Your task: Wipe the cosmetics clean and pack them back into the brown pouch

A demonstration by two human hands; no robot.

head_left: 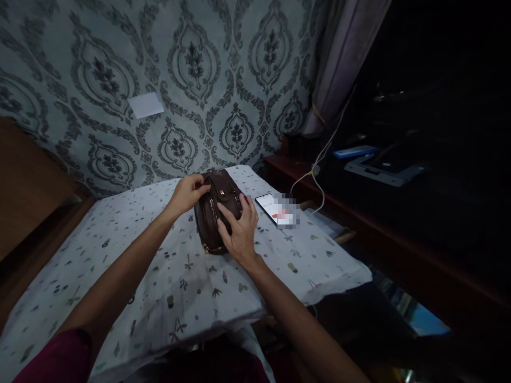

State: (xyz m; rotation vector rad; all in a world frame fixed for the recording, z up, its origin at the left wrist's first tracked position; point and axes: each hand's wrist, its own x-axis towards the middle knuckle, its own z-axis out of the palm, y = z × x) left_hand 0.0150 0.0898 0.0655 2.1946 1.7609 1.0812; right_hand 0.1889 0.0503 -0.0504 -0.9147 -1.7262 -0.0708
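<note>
A dark brown leather bag with a snap flap and gold-toned zippers lies on a white patterned cloth. At the bag's far left edge, my left hand is closed in a pinch beside the end of a zipper. What sits between thumb and fingers is too small to make out. My right hand rests on the near right part of the bag, its fingers spread across the leather and touching the zippered front. Part of the bag's right side is hidden under that hand.
Right of the bag lies a phone with a lit screen, partly blurred out. A white cable hangs beside a dark reddish wooden ledge. Patterned wallpaper rises behind, and a brown wooden panel stands at left.
</note>
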